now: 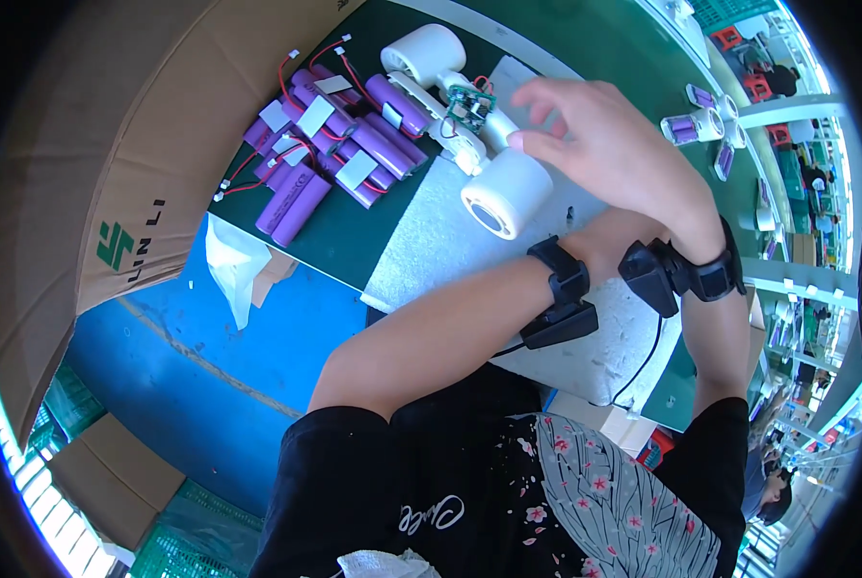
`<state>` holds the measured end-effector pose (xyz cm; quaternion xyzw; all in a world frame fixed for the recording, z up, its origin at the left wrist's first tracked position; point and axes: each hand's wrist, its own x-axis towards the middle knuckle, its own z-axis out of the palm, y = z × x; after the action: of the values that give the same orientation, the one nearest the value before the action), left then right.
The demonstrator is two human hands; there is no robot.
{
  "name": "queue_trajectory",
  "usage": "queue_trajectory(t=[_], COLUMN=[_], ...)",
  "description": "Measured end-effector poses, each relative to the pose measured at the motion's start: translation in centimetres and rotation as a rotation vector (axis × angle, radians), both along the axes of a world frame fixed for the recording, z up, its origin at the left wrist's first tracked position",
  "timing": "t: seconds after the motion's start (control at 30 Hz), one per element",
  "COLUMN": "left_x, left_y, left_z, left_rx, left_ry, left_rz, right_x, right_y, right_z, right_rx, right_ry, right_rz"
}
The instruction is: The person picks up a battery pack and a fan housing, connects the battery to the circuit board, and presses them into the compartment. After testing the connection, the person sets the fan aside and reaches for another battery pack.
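My right hand (614,149) reaches over a white plastic device, with thumb and forefinger apart and nothing visible between them. The device has two white round cylinders, one near (510,193) and one farther off (423,54), joined by a white jointed arm (460,146). A small green circuit board (470,108) with thin wires sits beside that arm. My left forearm crosses beneath my right wrist, and most of my left hand (626,229) is hidden there, so its fingers do not show. Both wrists wear black bands with black modules. A pile of purple battery cells (294,204) lies left of the device.
Red wires with white plugs run from the cells. Under the device lies a white foam sheet (426,252) on the green table (339,252). A large cardboard box (113,125) stands left. More white parts with purple cells (705,125) lie far right. The floor (190,337) is blue.
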<state>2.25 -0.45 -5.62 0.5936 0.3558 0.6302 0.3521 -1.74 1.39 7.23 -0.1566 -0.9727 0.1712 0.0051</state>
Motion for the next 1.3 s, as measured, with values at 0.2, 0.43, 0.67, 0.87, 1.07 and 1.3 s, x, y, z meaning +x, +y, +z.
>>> queue_trajectory(t=[0.2, 0.43, 0.67, 0.87, 1.07, 1.3], left_x=[-1.7, -0.4, -0.8, -1.0, -1.8, 0.1], left_y=[-2.7, -0.2, -0.5, -1.0, -1.2, -0.7], left_z=[0.9, 1.0, 2.8, 4.3, 1.9, 2.6], left_rx=[-0.109, -0.044, -0.351, -0.338, -0.139, 0.244], left_ry=[-0.344, 0.224, 0.213, 0.241, 0.508, -0.077], left_rz=[-0.172, -0.025, 0.173, 0.063, -0.026, 0.150], right_x=[-3.0, 2.7, 16.5, 19.2, 14.7, 1.6], right_y=[1.2, 4.0, 1.7, -4.3, -5.5, -3.0], right_z=[-1.0, 1.6, 3.4, -1.5, 2.8, 5.3], right_rx=[-0.208, -0.198, 0.294, 0.506, -0.020, -0.299], right_ry=[-0.231, 0.082, -0.088, -0.267, -0.220, -0.045], right_rz=[-0.029, -0.312, -0.849, -0.799, -0.516, -0.008])
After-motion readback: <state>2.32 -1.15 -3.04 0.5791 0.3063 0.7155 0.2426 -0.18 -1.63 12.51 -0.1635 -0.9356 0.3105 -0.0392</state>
